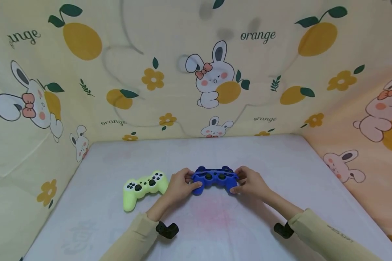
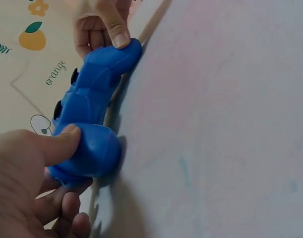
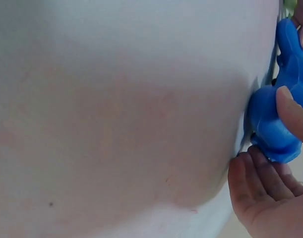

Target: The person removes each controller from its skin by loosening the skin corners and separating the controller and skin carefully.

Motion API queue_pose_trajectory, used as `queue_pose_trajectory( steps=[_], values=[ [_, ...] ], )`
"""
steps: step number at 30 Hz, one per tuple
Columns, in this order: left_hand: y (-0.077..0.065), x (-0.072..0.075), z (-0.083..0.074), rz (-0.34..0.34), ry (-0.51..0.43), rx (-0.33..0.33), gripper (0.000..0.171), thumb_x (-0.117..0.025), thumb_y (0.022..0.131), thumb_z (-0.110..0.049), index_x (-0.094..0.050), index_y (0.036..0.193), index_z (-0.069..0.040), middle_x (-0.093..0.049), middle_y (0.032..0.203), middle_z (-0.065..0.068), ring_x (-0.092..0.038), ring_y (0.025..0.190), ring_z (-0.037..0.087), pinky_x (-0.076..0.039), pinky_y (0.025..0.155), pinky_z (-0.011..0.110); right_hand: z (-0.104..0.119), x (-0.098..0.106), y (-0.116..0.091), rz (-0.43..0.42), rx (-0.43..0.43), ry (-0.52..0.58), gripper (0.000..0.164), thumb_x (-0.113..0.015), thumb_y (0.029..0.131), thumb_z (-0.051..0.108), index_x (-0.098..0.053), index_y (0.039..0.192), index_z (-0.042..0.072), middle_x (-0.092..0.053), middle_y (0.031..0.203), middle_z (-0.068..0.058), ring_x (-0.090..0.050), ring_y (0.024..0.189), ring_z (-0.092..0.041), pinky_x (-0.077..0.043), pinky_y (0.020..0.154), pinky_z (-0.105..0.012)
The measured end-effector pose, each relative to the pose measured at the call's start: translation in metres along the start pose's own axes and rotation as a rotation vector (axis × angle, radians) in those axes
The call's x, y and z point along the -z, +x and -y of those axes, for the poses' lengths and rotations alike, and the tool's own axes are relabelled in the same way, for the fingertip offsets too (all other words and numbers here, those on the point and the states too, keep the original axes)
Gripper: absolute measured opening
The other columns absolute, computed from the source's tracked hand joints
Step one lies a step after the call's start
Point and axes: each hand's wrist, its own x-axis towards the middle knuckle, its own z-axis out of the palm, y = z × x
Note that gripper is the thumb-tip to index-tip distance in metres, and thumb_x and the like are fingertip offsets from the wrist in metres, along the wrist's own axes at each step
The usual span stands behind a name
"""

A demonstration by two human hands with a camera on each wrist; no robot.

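Observation:
A blue game controller (image 1: 215,177), its sticks facing up, is between my two hands at the middle of the table. A lighter blue, rubbery cover (image 2: 94,144) wraps its grips, and a loose-looking edge of it runs across the face below the darker top. My left hand (image 1: 180,185) holds the left end, thumb on the grip and fingers round the side and underneath. At the other end, my right hand (image 1: 253,183) holds the right grip the same way, thumb on top. Just left of my left hand lies a pale green game controller (image 1: 143,186), partly hidden by that hand.
A white cloth covers the table (image 1: 212,224). Behind it and on both sides stand cloth walls (image 1: 183,127) printed with rabbits and oranges. A small black device (image 1: 167,230) sits at the left wrist, another black device (image 1: 283,230) at the right.

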Motion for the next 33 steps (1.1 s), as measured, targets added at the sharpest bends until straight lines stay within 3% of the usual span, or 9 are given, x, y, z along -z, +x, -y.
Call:
queue_pose_trajectory(
  steps=[4,15,33],
  values=[
    [0.0007,-0.0027,0.0044,-0.026,0.003,-0.015,0.034,-0.081,0.083,-0.028,-0.064,0.101,-0.005,-0.062,0.079,-0.001,-0.053,0.071,0.013,-0.044,0.066,0.031,-0.0006,0.0008,0.0013,-0.04,-0.005,-0.01,0.058,-0.095,0.061,0.017,-0.062,0.106,0.003,-0.067,0.102,-0.01,-0.065,0.095,-0.03,-0.052,0.084,-0.045],
    [0.0069,-0.0026,0.006,-0.017,-0.008,-0.02,0.027,-0.085,0.079,-0.025,-0.064,0.085,-0.008,-0.063,0.077,-0.004,-0.056,0.071,0.011,-0.047,0.066,0.029,-0.0066,0.0044,0.0044,-0.055,-0.014,-0.018,0.056,-0.098,0.057,0.021,-0.065,0.099,0.004,-0.066,0.089,-0.004,-0.06,0.083,-0.021,-0.05,0.076,-0.038],
    [0.004,0.0011,0.0069,-0.055,-0.06,-0.026,0.026,-0.087,0.076,-0.022,-0.067,0.082,-0.006,-0.065,0.074,-0.004,-0.058,0.068,0.011,-0.049,0.063,0.028,-0.0063,0.0023,0.0086,-0.047,-0.068,0.067,0.057,-0.098,0.055,0.017,-0.066,0.1,0.003,-0.068,0.09,-0.004,-0.064,0.085,-0.021,-0.051,0.078,-0.035]
  ],
)
